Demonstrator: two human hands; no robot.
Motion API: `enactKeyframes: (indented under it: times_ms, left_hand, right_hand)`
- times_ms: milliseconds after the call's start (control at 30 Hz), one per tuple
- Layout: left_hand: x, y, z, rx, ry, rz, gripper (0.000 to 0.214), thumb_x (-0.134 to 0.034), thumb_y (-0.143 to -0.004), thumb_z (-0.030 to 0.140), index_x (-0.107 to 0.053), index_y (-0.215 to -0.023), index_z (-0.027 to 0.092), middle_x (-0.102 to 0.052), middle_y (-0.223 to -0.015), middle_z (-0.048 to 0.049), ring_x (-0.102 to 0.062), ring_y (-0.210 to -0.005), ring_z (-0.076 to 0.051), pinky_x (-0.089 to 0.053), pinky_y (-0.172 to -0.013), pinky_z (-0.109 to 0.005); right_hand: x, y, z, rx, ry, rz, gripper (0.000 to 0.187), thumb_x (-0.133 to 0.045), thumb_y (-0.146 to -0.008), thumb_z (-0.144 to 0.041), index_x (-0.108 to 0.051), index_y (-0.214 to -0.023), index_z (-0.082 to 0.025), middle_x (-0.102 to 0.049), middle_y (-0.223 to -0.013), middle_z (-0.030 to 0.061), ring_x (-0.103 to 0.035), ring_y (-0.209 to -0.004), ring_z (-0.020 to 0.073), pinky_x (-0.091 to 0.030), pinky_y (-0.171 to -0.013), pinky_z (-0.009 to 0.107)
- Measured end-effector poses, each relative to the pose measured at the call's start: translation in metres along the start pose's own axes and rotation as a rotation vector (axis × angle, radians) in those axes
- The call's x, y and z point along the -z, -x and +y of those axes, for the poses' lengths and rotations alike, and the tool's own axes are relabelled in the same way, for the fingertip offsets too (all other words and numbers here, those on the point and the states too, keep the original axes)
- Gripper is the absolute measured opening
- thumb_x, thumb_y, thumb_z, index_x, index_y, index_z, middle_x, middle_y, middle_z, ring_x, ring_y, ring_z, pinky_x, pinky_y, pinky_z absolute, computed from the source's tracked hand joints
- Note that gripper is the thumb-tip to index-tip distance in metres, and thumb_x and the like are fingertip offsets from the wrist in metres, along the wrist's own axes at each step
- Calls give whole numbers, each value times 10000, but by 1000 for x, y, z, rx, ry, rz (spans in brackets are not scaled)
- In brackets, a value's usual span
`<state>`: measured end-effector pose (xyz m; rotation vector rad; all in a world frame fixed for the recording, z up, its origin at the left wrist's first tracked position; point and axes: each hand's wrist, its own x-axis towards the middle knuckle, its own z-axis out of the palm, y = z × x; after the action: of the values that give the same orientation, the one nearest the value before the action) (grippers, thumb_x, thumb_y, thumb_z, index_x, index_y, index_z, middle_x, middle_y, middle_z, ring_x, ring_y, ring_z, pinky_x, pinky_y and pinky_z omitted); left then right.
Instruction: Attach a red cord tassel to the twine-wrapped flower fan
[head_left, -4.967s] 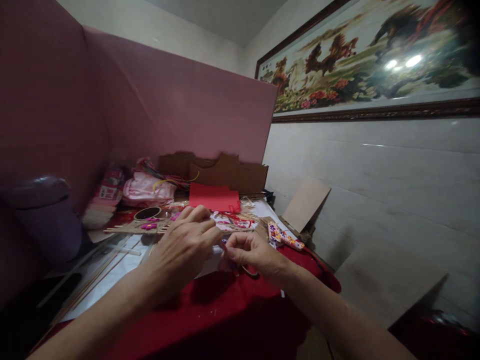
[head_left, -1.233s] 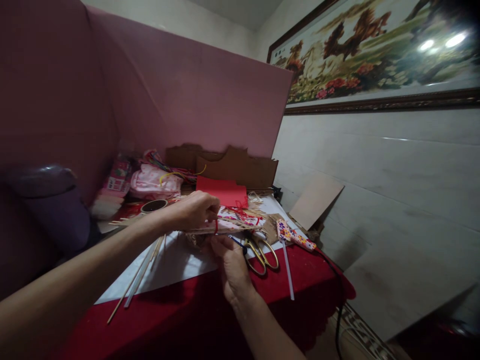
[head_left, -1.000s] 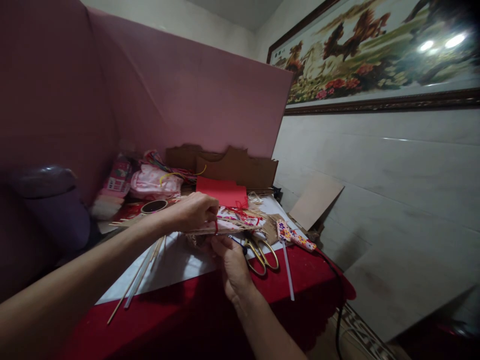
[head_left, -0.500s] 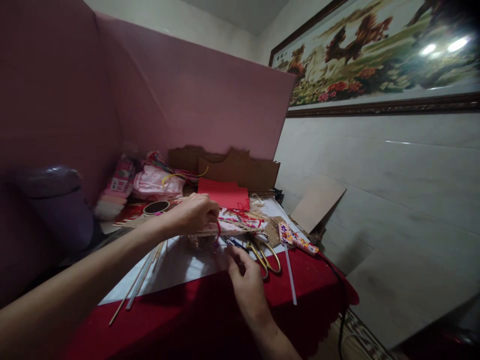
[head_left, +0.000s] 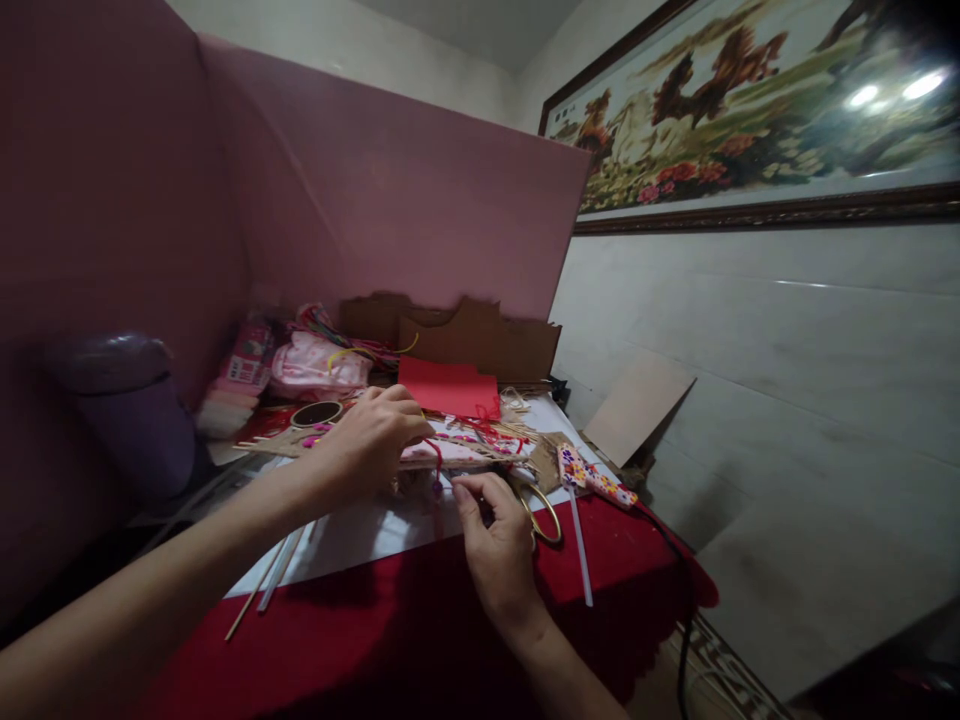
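My left hand [head_left: 379, 435] is closed, its fingers pinching a red cord [head_left: 438, 458] that hangs from them. On the cord's lower part sits a small dark purple bead or knot [head_left: 437, 490]. My right hand [head_left: 496, 535] is just right of it, thumb and forefinger pressed together; what they pinch is too small to make out. Behind the cord lies a pale pink patterned panel [head_left: 480, 452] with a rope-like edge. Scissors [head_left: 553, 522] with gold handles lie beside my right hand, which hides part of them.
A flower-patterned glue gun [head_left: 600, 482] and a clear glue stick [head_left: 580, 550] lie to the right. Red paper [head_left: 448, 387] and torn cardboard [head_left: 480, 340] stand behind. Thin sticks [head_left: 255, 592] lie front left. A purple lidded container [head_left: 139, 430] stands far left.
My left hand has shifted slightly left and down, still with the red cord. My right hand has risen a little, and its thumb and forefinger have closed near the purple bead or knot.
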<state>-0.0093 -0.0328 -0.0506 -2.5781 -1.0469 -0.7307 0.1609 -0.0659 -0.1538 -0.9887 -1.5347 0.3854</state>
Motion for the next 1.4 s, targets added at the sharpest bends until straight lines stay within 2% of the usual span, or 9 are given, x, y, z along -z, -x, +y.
enactKeyframes:
  times_ms: [200,433,667,833,867,933,1033,1167,1400]
  left_hand:
    - [-2,9,16,-55,-88,50,161,-535,-843,174,-686,-788,188,-655,-758,-61,-526,-843,-221,-367,-811,-393]
    - [-12,20,25,-92,-174,147,136,-549,-853,212,-677,-829,172,-662,-795,-72,-524,-933,-262,-381,-849,-442]
    - [-8,36,35,60,-157,379,224,-559,-834,175,-653,-1036,194,-656,-1073,-129,-508,-1082,-306,-376,-916,-489]
    - [-17,66,66,243,251,655,336,-607,-749,67,-635,-986,304,-696,-876,-16,-618,-852,-218,-453,-804,-368]
    - [-22,70,72,361,366,650,266,-627,-744,98,-655,-919,296,-692,-795,-9,-626,-749,-202,-468,-718,-331]
    - [-33,73,79,645,669,460,85,-668,-735,209,-686,-804,255,-687,-709,-25,-628,-654,-202,-470,-592,-295]
    - [-49,66,76,984,1167,376,190,-718,-685,266,-708,-858,188,-721,-877,-84,-654,-850,-248,-493,-732,-314]
    - [-56,46,69,1003,1541,493,397,-762,-632,232,-686,-1013,150,-667,-1134,-121,-586,-1079,-258,-434,-917,-323]
    - [-55,26,76,1075,1704,658,273,-732,-638,196,-681,-896,124,-714,-926,-91,-636,-929,-237,-467,-843,-339]
  right_hand:
    - [2,-9,-3,139,72,3,141,-510,-883,-172,-648,-874,-198,-654,-869,52,-578,-861,203,-434,-784,326]
    - [1,-9,1,109,49,-4,138,-512,-884,-168,-647,-875,-198,-653,-874,48,-584,-856,196,-439,-776,315]
    - [4,-8,5,111,63,5,144,-506,-882,-161,-643,-865,-200,-651,-860,48,-582,-851,198,-443,-773,317]
    - [11,-11,6,165,114,30,150,-493,-886,-156,-634,-872,-208,-642,-872,55,-571,-874,211,-441,-792,347]
    - [12,-12,6,178,122,30,153,-493,-887,-153,-634,-881,-210,-641,-881,55,-567,-884,212,-439,-804,354]
    - [13,-15,6,202,141,21,160,-495,-888,-151,-640,-896,-216,-641,-906,53,-560,-909,211,-434,-832,368]
    - [14,-21,5,239,170,-4,172,-505,-884,-148,-650,-929,-229,-652,-968,54,-552,-963,218,-422,-876,385]
    - [13,-28,2,283,195,-68,197,-514,-868,-122,-650,-976,-217,-664,-1025,62,-537,-1012,227,-404,-918,406]
    - [6,-35,-3,264,209,-146,193,-519,-862,-142,-654,-976,-219,-674,-986,58,-541,-979,233,-410,-893,414]
